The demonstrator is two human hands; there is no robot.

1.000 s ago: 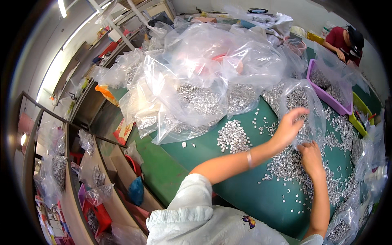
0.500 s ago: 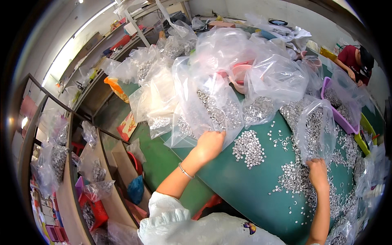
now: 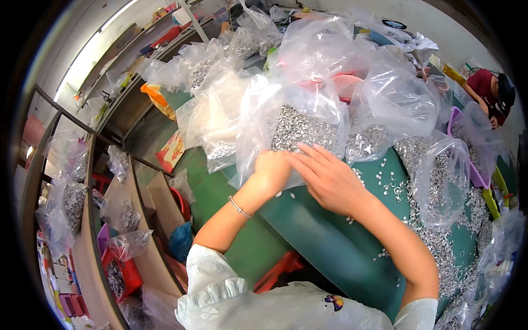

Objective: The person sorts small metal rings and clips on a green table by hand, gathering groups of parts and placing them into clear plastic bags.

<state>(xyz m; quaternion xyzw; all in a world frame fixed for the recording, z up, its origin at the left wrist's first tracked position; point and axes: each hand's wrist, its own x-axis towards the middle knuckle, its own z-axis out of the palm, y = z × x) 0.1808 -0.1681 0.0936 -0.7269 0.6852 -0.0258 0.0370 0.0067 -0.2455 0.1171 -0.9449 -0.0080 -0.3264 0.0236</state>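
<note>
A clear plastic bag [image 3: 254, 118] full of small silver metal pieces [image 3: 308, 129] lies in front of me on the green table. My left hand [image 3: 273, 171] is closed at its near edge, gripping the plastic. Right beside it, my right hand [image 3: 330, 180] stretches out its fingers, their tips by the left hand and over the bag's near side. The right palm and forearm cover most of the table where a small pile of grey pieces lay. Farther right, another clear bag [image 3: 440, 187] of silver pieces lies with nobody holding it.
Loose silver pieces [image 3: 440, 247] spread over the right of the green table [image 3: 313, 242]. More filled bags [image 3: 366, 143] stand behind, with a pink basket [image 3: 347, 85]. A purple basket [image 3: 477, 170] is at right. Shelves [image 3: 82, 242] line the left. A person [image 3: 487, 91] works far right.
My right hand has let go of the right-hand bag and moved left, beside my left hand. The left hand still holds its bag. The view has shifted slightly.
</note>
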